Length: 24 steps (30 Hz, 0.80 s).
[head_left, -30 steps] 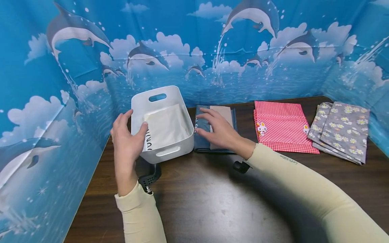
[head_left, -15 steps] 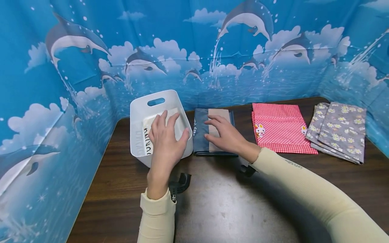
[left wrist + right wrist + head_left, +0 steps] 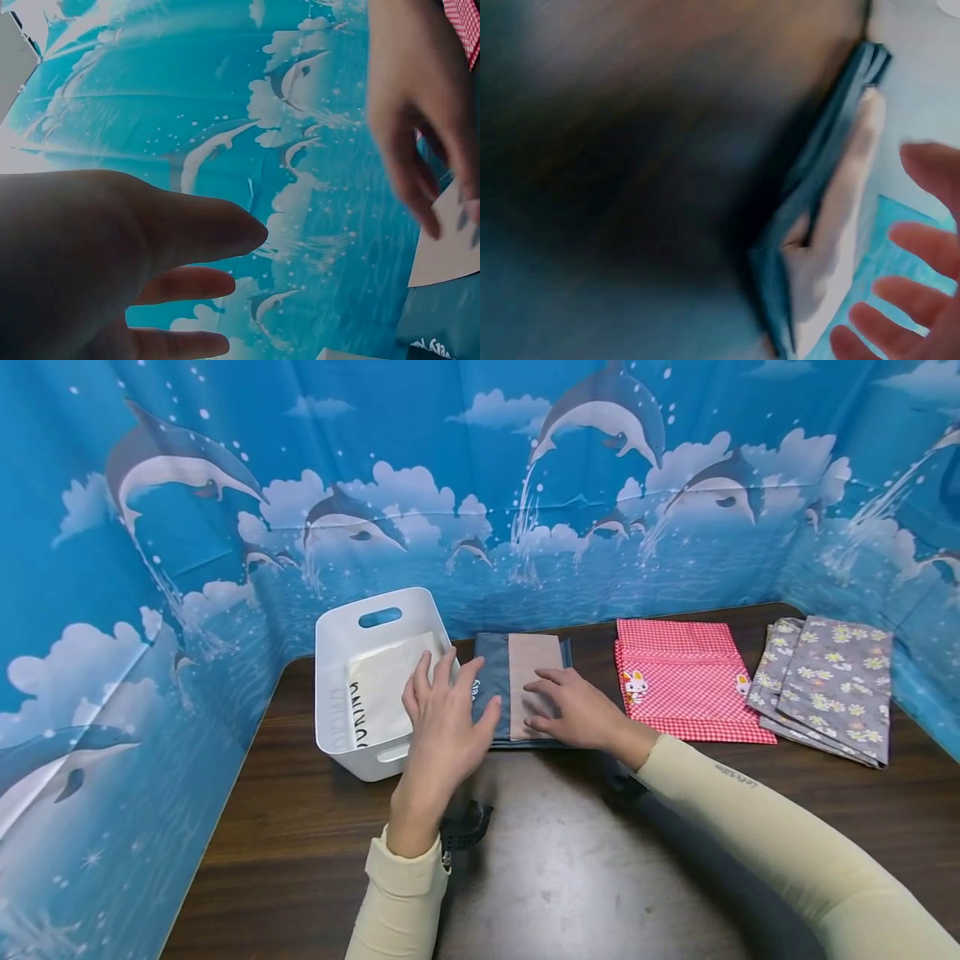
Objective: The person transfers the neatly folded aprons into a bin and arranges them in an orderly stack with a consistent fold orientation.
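Note:
A folded dark blue cloth with a beige panel [image 3: 531,672] and white lettering lies near the back of the table. Over its right side hovers my right hand [image 3: 581,714], fingers spread and slightly bent; in the right wrist view this hand [image 3: 915,300] is apart from the cloth [image 3: 821,180]. My left hand [image 3: 447,722] is raised between the cloth and a white plastic bin [image 3: 333,643], fingers apart, holding nothing. It hides the bin's right front corner. Inside the bin lies a folded cream cloth [image 3: 390,681] with black lettering.
To the right lie a folded red gingham cloth [image 3: 686,681] with rabbit figures and folded grey daisy-print cloths [image 3: 836,689]. A blue dolphin-print curtain [image 3: 450,527] stands behind and at both sides of the dark wooden table [image 3: 300,835].
My left hand has left the bin's left rim and moved right, toward the blue cloth. My right hand has shifted slightly right over that cloth. Bin and cloths look unmoved on the table.

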Available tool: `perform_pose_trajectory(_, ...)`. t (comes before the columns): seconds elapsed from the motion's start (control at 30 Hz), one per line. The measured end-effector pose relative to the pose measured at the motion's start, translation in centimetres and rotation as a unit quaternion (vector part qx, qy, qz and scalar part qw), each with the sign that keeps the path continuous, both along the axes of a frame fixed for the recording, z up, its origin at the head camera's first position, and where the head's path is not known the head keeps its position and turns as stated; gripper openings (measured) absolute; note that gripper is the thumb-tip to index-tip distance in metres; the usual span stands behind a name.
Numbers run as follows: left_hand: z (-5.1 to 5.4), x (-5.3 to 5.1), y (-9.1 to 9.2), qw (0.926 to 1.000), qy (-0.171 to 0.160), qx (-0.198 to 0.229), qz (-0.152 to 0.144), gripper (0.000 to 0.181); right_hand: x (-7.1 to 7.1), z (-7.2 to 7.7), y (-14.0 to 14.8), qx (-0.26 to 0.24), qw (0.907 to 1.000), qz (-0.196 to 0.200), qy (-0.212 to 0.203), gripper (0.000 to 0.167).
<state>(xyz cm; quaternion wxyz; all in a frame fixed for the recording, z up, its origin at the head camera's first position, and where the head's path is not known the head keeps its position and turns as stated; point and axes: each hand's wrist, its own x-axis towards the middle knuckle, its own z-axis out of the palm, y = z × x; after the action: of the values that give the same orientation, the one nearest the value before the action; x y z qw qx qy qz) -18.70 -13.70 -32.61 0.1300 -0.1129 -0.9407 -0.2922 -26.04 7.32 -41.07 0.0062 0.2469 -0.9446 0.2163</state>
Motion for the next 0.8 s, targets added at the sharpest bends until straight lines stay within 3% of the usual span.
perform_pose_trajectory(0.13,-0.3,-0.1,0.1,0.9999,-0.011,-0.001,-0.006,0.050,0.3,-1.0,0.7,0.070,0.9967,0.040,-0.007,0.059)
perform_pose_trajectory(0.23,-0.5,-0.3,0.2,0.9996,-0.022,-0.011,-0.014,0.051,0.5,-1.2,1.0,0.087,0.9947,0.053,-0.011,0.060)
perform_pose_trajectory(0.5,-1.3,-0.8,0.1,0.9974,-0.056,-0.024,-0.039,0.053,0.7,-1.2,1.6,0.099,0.9933,0.057,-0.021,0.061)
perform_pose_trajectory(0.8,-1.6,-1.1,0.6,0.9961,-0.059,-0.041,-0.051,0.054,1.4,-1.1,3.1,0.080,0.9943,0.057,-0.039,0.061)
